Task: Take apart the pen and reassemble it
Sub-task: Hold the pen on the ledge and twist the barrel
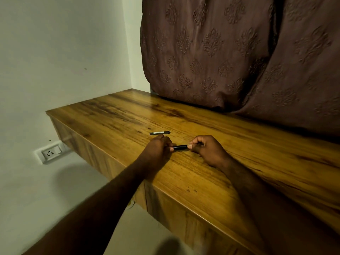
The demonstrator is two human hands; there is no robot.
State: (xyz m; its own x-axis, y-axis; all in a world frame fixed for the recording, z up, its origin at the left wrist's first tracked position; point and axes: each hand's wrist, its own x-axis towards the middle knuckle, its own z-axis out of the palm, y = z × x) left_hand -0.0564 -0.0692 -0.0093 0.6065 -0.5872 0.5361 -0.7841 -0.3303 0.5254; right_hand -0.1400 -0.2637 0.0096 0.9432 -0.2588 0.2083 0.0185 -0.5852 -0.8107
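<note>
A short black pen piece (180, 147) is held just above the wooden desk (202, 177), stretched between my two hands. My left hand (156, 150) pinches its left end with curled fingers. My right hand (207, 150) grips its right end, thumb on top. A second dark, slim pen part (159, 133) lies flat on the desk a little beyond my left hand, apart from both hands. The ends of the held piece are hidden inside my fingers.
Brown patterned curtains (230, 52) hang down onto the back of the desk. A white wall (64, 52) stands to the left, with a socket plate (50, 153) below the desk's left end. The desk's front edge runs diagonally under my forearms.
</note>
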